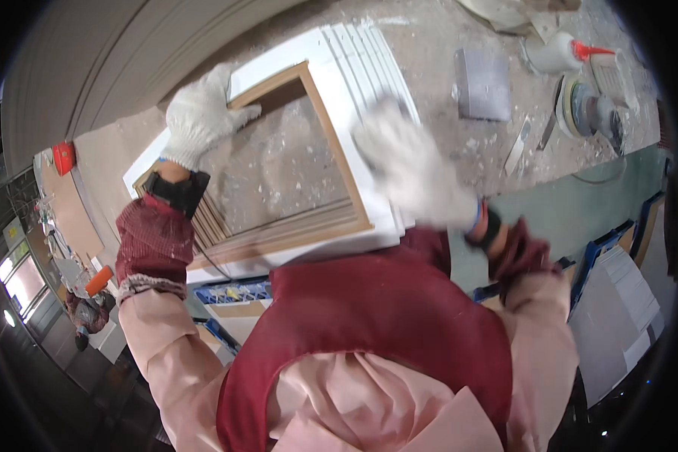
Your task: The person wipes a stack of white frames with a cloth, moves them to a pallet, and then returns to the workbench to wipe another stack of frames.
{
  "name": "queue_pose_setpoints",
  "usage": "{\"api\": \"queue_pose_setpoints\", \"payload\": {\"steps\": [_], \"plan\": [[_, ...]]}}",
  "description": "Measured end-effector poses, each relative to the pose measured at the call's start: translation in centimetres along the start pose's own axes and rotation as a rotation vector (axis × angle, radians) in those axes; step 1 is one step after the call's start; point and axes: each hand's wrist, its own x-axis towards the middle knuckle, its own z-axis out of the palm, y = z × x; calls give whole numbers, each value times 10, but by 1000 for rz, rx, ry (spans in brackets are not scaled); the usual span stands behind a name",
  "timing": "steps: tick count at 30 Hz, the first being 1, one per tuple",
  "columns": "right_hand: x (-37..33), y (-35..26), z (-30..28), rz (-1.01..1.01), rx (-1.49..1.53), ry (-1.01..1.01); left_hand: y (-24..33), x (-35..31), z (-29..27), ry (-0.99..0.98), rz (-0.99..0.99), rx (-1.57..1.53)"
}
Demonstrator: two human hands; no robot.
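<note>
Sander (pixel 589 113), glue bottle (pixel 557 53) beside frame (pixel 339 151)

My right hand (pixel 410 169) is smeared with motion blur, so I can't tell fingers apart or whether it grips anything. It covers part of the frame's (pixel 331 128) right rail. The near rail goes under my apron (pixel 369 331). The sander (pixel 591 109) at the rim is too warped to make out.
</note>
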Motion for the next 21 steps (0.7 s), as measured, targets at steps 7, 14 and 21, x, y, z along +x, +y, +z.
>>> {"api": "queue_pose_setpoints", "payload": {"steps": [7, 14, 21], "plan": [[44, 40, 25, -148, -67, 179, -4, 3, 8, 19, -3, 16], [-51, -43, -23, -2, 131, -67, -1, 0, 7, 26, 4, -16], [62, 35, -6, 116, 235, -80, 1, 12, 10, -24, -48, 55]]}}
